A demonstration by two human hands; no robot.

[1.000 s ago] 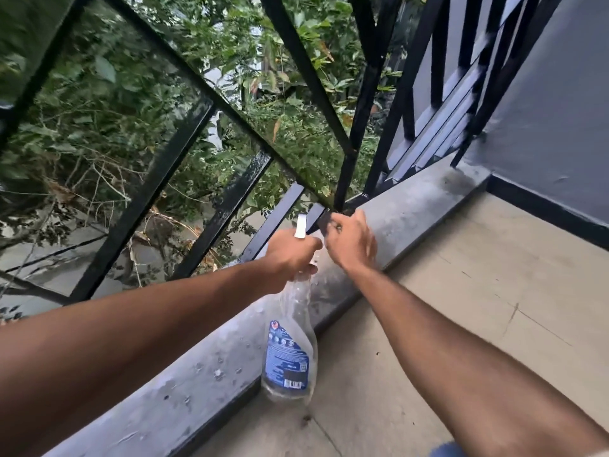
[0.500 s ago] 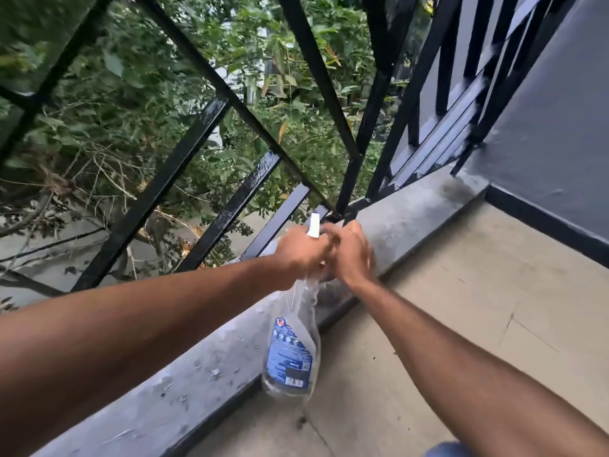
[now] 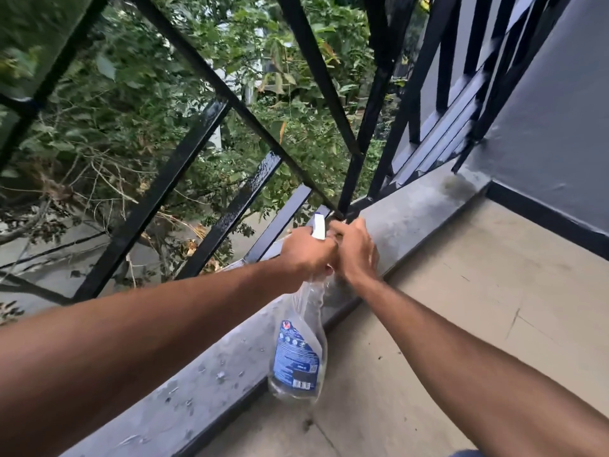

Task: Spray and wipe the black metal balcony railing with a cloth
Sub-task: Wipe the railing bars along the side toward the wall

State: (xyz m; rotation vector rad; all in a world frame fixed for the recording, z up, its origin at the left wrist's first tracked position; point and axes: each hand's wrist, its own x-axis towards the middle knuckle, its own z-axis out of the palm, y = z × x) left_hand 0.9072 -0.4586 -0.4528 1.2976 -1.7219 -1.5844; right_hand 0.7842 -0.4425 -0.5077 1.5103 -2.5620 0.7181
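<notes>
Railing (image 3: 230,214): left bars glisten wet; wiping seems unfinished.
Left hand (image 3: 308,255): grips bottle (image 3: 298,354) neck.
Right hand (image 3: 355,253): curled at railing foot (cloth unseen, grip unclear).

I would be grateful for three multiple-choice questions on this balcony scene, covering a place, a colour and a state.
1. The spray bottle is: A lying on the floor; B hanging from the left hand; C outside the railing.
2. Its label is: A blue; B red; C yellow.
3. The left hand is: A flat on the ledge; B empty; C gripping the bottle's neck.

Answers: B, it dangles under the fist; A, blue print shows; C, fingers wrap below the white sprayer head.
</notes>
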